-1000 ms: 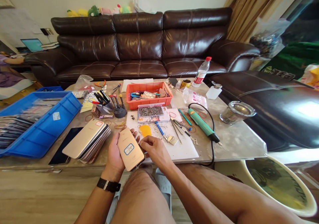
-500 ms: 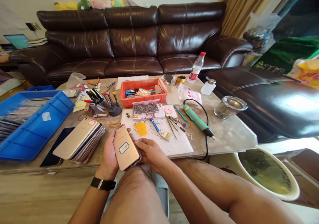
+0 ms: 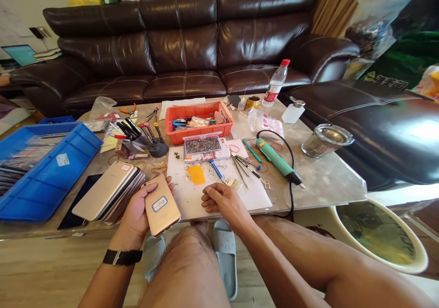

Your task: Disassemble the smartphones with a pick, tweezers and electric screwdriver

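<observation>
A gold smartphone [image 3: 167, 217] lies back up in my left hand [image 3: 134, 214], with fingers wrapped round its far edge. A blue-bordered label with handwriting is stuck on its back. My right hand [image 3: 222, 201] is apart from the phone, above the front of a white sheet [image 3: 255, 200]. Its fingers are curled and pressed together, and whatever they hold, if anything, is hidden. Beyond that hand lie a brush [image 3: 234, 184], a blue-handled screwdriver [image 3: 216, 170] and an orange-yellow flat piece [image 3: 196, 174]. A stack of phones [image 3: 103, 190] sits left of my left hand.
A blue crate [image 3: 73, 161] stands at the left and an orange basket [image 3: 174, 136] at the back. A screw-filled box [image 3: 202, 146] lies before it. A green electric screwdriver [image 3: 277, 158] with its black cord, a glass jar [image 3: 325, 141] and a bottle [image 3: 274, 86] are to the right.
My right hand has left the phone and moved right over the sheet. My left hand has moved left and slightly down with the phone. The camera view has shifted slightly.
</observation>
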The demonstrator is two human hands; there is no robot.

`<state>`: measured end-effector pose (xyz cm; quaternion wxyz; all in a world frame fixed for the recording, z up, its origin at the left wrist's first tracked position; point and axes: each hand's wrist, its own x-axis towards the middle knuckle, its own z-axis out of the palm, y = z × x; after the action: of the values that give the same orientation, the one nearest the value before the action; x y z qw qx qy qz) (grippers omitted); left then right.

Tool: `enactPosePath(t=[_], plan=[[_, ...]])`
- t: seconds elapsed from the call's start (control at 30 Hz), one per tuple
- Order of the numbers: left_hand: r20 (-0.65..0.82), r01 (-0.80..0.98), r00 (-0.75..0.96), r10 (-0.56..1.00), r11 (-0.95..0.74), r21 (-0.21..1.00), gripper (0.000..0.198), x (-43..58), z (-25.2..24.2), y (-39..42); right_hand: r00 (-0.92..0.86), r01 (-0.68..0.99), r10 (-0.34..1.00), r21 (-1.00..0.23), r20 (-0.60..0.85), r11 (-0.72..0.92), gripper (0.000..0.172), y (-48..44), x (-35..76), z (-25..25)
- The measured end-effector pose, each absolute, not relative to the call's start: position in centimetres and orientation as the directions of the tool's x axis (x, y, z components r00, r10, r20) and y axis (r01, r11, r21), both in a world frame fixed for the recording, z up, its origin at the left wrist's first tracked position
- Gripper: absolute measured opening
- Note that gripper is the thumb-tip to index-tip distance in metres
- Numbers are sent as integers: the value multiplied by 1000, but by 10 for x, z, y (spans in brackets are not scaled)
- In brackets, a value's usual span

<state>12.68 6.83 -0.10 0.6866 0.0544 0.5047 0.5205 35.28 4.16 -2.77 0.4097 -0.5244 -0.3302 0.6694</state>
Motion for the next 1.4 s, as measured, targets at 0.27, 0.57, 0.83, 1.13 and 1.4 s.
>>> enactPosePath(t=[0.27,0.57,0.83,1.13,1.4], plan=[[-588,-730,-71,805,360,581,45,157,-5,74,-211,31,930,-953,-301,-301,24,38,315,-14],[-509,-805,-132,851,208,556,19,181,-15,62,-189,91,953,-970,-237,-224,43,25,317,-20],[-397,-767,7,918,260,586,36,216,-16,69,-95,242,943,-927,-318,-288,38,41,343,-16],[-389,-560,252,886,461,688,39,238,-31,70,-38,263,927,-899,-374,-352,49,23,404,-28],[-443,-383,338,831,551,742,52,234,-40,63,-86,248,922,-904,-378,-347,47,13,407,-41]])
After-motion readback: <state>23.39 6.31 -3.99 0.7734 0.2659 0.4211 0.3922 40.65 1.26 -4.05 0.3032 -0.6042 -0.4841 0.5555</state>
